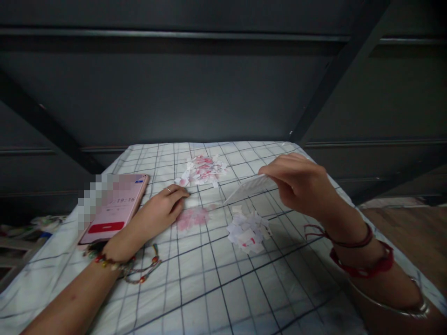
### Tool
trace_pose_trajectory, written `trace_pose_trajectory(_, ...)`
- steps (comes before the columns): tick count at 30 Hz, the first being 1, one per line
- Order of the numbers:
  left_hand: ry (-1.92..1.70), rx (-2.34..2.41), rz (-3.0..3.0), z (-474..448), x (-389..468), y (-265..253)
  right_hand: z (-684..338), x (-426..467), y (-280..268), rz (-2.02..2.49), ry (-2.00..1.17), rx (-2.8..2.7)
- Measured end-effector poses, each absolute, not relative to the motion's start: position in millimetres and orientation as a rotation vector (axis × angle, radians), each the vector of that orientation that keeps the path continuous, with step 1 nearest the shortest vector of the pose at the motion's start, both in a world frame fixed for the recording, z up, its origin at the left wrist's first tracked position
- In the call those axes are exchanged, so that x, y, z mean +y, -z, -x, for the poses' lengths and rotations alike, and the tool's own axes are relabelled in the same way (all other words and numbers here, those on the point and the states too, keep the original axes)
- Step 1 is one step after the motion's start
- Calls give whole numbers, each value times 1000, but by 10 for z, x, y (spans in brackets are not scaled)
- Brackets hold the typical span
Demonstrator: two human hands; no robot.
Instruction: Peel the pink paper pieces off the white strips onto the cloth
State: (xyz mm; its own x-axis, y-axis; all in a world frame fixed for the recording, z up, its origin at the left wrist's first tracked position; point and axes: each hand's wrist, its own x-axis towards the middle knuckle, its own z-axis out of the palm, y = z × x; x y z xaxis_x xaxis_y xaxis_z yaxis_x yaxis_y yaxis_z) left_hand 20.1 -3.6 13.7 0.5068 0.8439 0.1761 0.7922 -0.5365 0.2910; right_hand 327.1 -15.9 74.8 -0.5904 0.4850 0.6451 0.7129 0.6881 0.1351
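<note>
My right hand (pixel 296 186) is raised over the checked cloth, its fingers pinched on the corner of a thin white sheet (pixel 247 187), which looks like paper or clear plastic. The sheet slants down to the left above a pile of white paper scraps (pixel 248 230) with a few red marks. On the cloth rests my left hand (pixel 164 207), fingers loosely bent and thumb apart, with nothing visible in it. Beside its thumb is a pink patch (pixel 192 218), stain or thin scraps, I cannot tell. Farther back sits another pile of pink and white scraps (pixel 206 168).
A pink phone (pixel 115 207) showing a timer lies left of my left forearm, partly blurred out. White cloth with dark grid lines (pixel 209 288) covers the table. Its far edge meets a dark panelled wall (pixel 192 93). Wooden floor (pixel 415 228) shows at the right.
</note>
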Motion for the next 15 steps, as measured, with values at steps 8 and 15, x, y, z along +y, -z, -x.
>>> trace_pose_trajectory(8,-449,1422,-2580,-196,-29,-134,-3147,-182,-661,715,446,-2332)
trace_pose_trajectory(15,-480,1405,-2573,-201,-39,-144,-3198,-133,-659,1031,587,-2193)
